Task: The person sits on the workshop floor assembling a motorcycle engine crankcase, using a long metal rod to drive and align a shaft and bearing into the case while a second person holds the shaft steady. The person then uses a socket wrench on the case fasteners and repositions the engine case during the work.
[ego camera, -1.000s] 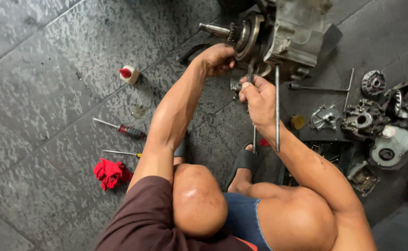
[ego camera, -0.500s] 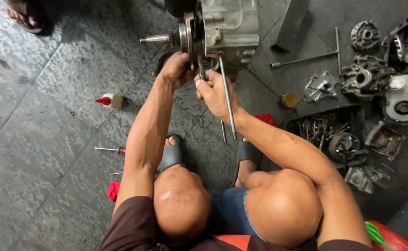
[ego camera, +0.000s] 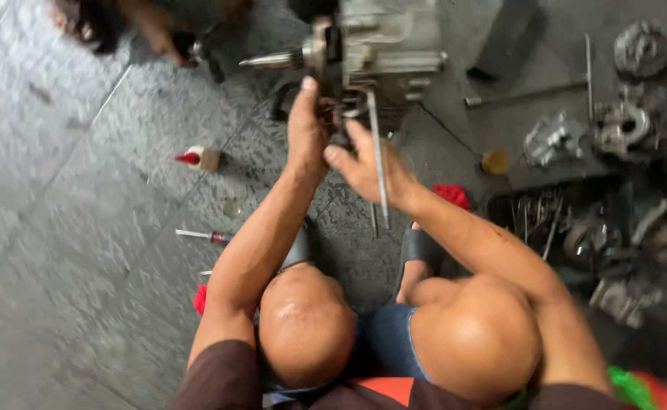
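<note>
A grey motorcycle engine (ego camera: 383,42) with a pointed shaft (ego camera: 272,59) sticking out to the left stands on the stone floor in front of my knees. My left hand (ego camera: 307,133) reaches up against the engine's lower left side, fingers pressed on a part there; motion blur hides the grip. My right hand (ego camera: 367,167) is just right of it, below the engine, closed on a long thin metal rod (ego camera: 379,163) that runs from the engine down past my wrist.
A small red-capped bottle (ego camera: 200,158), a screwdriver (ego camera: 204,236) and a red rag (ego camera: 200,298) lie to the left. Right of me are a dark tray of tools (ego camera: 546,220), loose engine parts (ego camera: 622,121), a long bar (ego camera: 531,93) and a yellow cap (ego camera: 494,162). Another person's foot (ego camera: 121,19) is top left.
My view has swung so the engine sits higher and more central. Both hands stay at the engine's underside, the left now stretched upward; the rod remains in my right hand.
</note>
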